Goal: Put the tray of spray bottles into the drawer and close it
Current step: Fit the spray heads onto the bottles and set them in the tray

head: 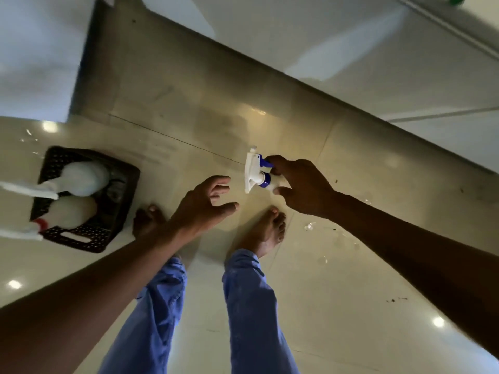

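Dark perforated tray (118,201) sits on glossy tiled floor (337,279) at far left, two white spray bottles (83,178) upright inside, one with red collar. Left hand (205,205) hovers mid-frame above bare feet (266,232), fingers spread, holding nothing. Just right of it, right hand (299,184) wraps closed around neck of third bottle (256,172), white trigger head with blue collar and nozzle pointing left, well apart from tray. Blue trousers (251,306) below. Drawer not identifiable.
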